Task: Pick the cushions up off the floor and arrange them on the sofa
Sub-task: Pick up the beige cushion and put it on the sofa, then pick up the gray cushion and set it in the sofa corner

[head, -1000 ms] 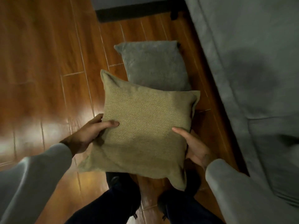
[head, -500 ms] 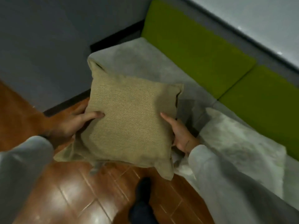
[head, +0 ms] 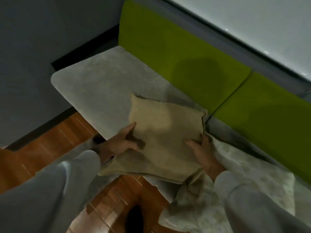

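A tan woven cushion (head: 165, 137) lies over the grey sofa seat (head: 101, 88), its far corner near the green back pads (head: 185, 59). My left hand (head: 117, 145) grips its left edge with the thumb on top. My right hand (head: 204, 152) holds its right edge, fingers pressed into the fabric. The cushion's near edge hangs past the seat's front over the floor. A pale furry cushion or throw (head: 244, 174) lies on the seat under my right arm.
Wooden floor (head: 50, 148) runs below and to the left of the sofa. A grey wall (head: 42, 39) with a dark skirting stands at the sofa's left end. My dark shoe (head: 134, 217) is near the bottom. A white surface (head: 252, 22) lies behind the sofa back.
Both hands have carried the tan cushion from above the floor over onto the grey sofa seat, toward the green back pads. The grey cushion on the floor has left the view.
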{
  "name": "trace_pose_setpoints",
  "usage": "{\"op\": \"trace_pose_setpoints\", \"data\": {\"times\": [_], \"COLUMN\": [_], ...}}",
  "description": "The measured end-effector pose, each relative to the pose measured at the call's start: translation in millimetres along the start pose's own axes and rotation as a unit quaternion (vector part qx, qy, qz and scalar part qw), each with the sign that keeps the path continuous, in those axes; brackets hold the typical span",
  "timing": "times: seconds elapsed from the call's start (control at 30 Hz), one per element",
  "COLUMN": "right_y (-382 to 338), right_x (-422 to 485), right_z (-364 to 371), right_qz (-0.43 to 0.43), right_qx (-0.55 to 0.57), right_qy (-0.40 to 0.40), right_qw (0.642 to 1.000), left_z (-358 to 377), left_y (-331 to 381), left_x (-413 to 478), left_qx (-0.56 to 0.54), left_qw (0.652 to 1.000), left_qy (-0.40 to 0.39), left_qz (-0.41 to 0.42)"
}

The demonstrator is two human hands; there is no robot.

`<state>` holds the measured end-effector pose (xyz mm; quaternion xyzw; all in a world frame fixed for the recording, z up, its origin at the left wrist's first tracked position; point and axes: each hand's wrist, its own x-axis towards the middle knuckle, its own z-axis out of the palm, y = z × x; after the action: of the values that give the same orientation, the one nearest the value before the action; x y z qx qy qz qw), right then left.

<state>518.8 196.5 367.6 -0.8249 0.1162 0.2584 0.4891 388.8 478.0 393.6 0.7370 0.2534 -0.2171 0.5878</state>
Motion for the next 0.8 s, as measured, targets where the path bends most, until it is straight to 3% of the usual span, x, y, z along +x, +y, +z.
{"op": "trace_pose_setpoints", "data": {"times": [0.07,0.13,0.3,0.43,0.5,0.67,0.8], "right_y": [-9,-31,-89,-110,-107,-82,-39], "right_x": [-6,-22,-72,-94,-99,-106,-80], "right_z": [8,22,116,212,252,341,400], "right_qz": [-0.025,-0.102,-0.293,-0.185,-0.130,-0.050,0.011], "right_qx": [-0.091,-0.196,-0.247,-0.250,-0.258,-0.264,-0.296], "right_qy": [0.042,0.051,-0.100,-0.281,-0.324,-0.366,-0.340], "right_qw": [0.995,0.974,0.918,0.908,0.901,0.891,0.892], "left_z": [-3,-14,-70,-120,-141,-179,-181], "left_y": [2,3,-27,-94,-130,-234,-317], "left_x": [-2,-12,-63,-102,-119,-162,-163], "left_qx": [-0.036,-0.080,-0.161,-0.168,-0.195,-0.255,-0.268], "left_qw": [0.999,0.996,0.978,0.955,0.938,0.907,0.892], "left_qy": [-0.007,-0.004,0.129,0.244,0.278,0.292,0.295], "left_qz": [0.011,0.029,0.014,-0.031,-0.069,-0.163,-0.214]}}
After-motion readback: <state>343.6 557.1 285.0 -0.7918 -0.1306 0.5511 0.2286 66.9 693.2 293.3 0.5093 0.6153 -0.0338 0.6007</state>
